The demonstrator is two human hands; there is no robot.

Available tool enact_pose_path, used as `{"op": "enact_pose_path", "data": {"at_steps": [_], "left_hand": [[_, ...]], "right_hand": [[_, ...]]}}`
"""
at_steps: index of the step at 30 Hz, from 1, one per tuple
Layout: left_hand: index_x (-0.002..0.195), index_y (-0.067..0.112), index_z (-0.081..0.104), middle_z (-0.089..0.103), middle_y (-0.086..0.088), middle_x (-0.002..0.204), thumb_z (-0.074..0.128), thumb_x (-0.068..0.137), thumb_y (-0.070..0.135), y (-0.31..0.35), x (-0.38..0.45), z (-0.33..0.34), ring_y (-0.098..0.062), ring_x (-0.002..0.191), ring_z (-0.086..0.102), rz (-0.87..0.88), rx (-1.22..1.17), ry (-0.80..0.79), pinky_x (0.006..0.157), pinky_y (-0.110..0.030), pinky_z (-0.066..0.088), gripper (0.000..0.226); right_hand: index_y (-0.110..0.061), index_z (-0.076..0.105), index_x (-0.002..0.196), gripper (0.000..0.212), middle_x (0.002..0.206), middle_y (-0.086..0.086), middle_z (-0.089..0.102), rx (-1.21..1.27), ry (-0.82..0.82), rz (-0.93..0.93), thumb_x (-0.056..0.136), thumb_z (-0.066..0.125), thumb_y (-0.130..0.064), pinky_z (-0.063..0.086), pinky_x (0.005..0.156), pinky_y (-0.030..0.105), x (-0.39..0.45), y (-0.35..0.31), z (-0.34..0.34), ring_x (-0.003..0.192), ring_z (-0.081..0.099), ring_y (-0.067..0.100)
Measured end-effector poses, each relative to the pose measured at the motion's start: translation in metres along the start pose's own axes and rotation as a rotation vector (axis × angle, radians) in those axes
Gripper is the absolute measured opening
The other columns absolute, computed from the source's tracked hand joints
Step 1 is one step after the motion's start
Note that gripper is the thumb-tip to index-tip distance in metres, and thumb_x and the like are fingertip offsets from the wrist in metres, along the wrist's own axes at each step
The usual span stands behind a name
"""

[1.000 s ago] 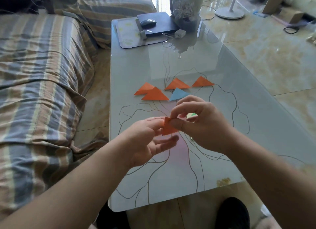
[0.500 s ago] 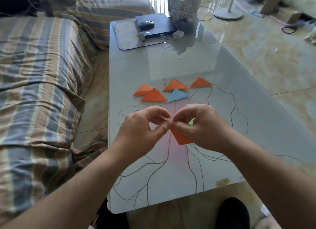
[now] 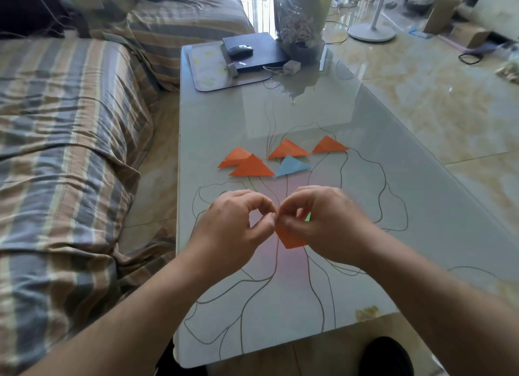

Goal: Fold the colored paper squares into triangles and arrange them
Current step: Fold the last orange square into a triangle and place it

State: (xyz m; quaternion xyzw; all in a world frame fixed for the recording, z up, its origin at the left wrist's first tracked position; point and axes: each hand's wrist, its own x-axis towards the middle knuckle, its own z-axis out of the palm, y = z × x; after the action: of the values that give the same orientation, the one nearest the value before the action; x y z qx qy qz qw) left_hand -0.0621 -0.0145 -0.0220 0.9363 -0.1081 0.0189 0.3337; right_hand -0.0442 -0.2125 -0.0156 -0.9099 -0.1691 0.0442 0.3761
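Observation:
An orange paper (image 3: pixel 289 238) hangs point down between my two hands above the glass table (image 3: pixel 365 140). My left hand (image 3: pixel 236 229) and my right hand (image 3: pixel 328 224) both pinch its top corner with thumb and forefinger, fingertips meeting. A sliver of green paper (image 3: pixel 308 217) shows behind my right hand, mostly hidden. Farther back on the table lie several folded orange triangles (image 3: pixel 252 166) and one blue triangle (image 3: pixel 292 165) in a loose cluster.
A striped sofa (image 3: pixel 64 140) runs along the left of the table. At the table's far end sit a mat (image 3: pixel 205 72), a black laptop with a mouse (image 3: pixel 240 50), a small charger (image 3: pixel 291 66) and a wrapped bouquet (image 3: pixel 300 22). A fan base (image 3: pixel 372 33) stands on the floor.
My left hand closed from an open palm to a pinch on the orange paper. The paper now hangs point down at the fingertips.

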Motion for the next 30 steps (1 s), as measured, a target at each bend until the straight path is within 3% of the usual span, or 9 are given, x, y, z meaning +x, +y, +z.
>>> {"op": "enact_pose_path", "data": {"at_steps": [5,11,17,23,26,30], "left_hand": [[0.087,0.038,0.066,0.064,0.024,0.093,0.062,0.092,0.040,0.002,0.000,-0.003,0.002,0.084,0.055,-0.013,-0.010,0.011,0.077,-0.027,0.046,0.008],[0.085,0.037,0.067,0.065,0.022,0.094,0.062,0.093,0.039,-0.001,0.004,-0.011,0.000,0.094,0.060,-0.043,-0.064,0.030,0.080,-0.025,0.047,0.009],[0.085,0.035,0.068,0.069,0.016,0.091,0.065,0.096,0.035,0.000,0.004,-0.013,0.012,0.059,0.054,-0.075,-0.115,0.010,0.061,-0.021,0.037,0.012],[0.083,0.034,0.068,0.066,0.017,0.080,0.065,0.096,0.034,-0.002,0.005,-0.016,-0.003,0.043,0.045,-0.080,-0.147,0.029,0.054,-0.018,0.036,0.013],[0.084,0.034,0.068,0.063,0.028,0.069,0.065,0.096,0.035,-0.004,0.005,-0.017,-0.005,0.040,0.040,-0.093,-0.156,0.014,0.050,-0.012,0.033,0.013],[0.084,0.031,0.068,0.056,0.032,0.055,0.067,0.096,0.031,-0.005,0.005,-0.020,-0.007,0.039,0.037,-0.108,-0.166,0.004,0.046,-0.014,0.033,0.013]], "right_hand": [[-0.038,0.074,0.077,0.011,0.076,-0.019,0.068,0.032,-0.010,0.026,0.087,0.074,-0.041,0.044,0.062,0.008,0.002,0.000,0.001,0.078,0.062,-0.004],[-0.042,0.071,0.072,0.019,0.072,-0.026,0.066,0.041,0.009,0.029,0.090,0.076,-0.037,0.043,0.063,0.008,0.005,0.002,-0.005,0.080,0.062,-0.004],[-0.034,0.076,0.075,0.016,0.074,-0.031,0.067,0.076,0.006,0.044,0.091,0.077,-0.031,0.044,0.061,0.008,0.007,0.005,-0.008,0.075,0.063,-0.003],[-0.032,0.079,0.082,0.011,0.069,-0.027,0.068,0.164,-0.031,0.102,0.092,0.076,-0.034,0.043,0.057,0.011,0.009,0.010,-0.008,0.064,0.062,-0.004],[-0.031,0.079,0.081,0.011,0.070,-0.018,0.070,0.216,-0.049,0.134,0.092,0.077,-0.035,0.050,0.061,0.022,0.010,0.013,-0.006,0.063,0.063,0.001],[-0.028,0.079,0.080,0.012,0.063,-0.017,0.067,0.254,-0.042,0.154,0.092,0.077,-0.031,0.042,0.055,0.017,0.009,0.013,-0.007,0.054,0.056,-0.001]]}}
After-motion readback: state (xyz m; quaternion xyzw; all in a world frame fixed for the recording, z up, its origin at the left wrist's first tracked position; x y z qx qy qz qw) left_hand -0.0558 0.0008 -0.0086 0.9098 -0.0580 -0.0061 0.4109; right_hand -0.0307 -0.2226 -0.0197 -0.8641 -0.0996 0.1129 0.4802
